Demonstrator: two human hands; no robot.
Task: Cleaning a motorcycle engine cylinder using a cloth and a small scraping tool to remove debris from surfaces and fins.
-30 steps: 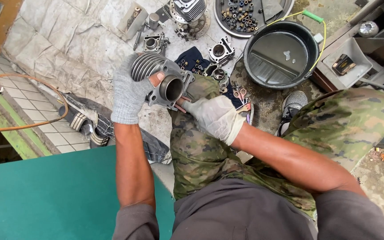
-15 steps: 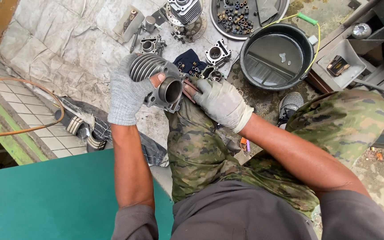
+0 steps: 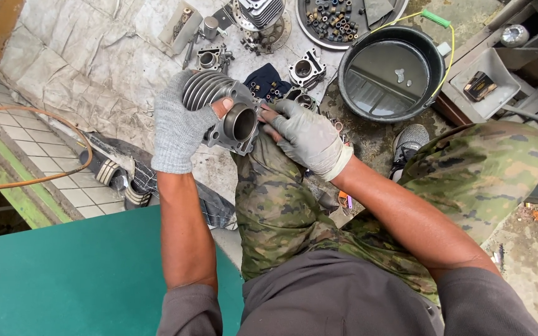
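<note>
Left hand (image 3: pixel 179 127) gloved, fingers curled in grip; right hand (image 3: pixel 306 137) gloved, fingers extended leftward.

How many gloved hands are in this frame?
2. The left hand grips the finned engine cylinder from its left side; the right hand touches the cylinder's open end from the right. No other hands show.
</note>
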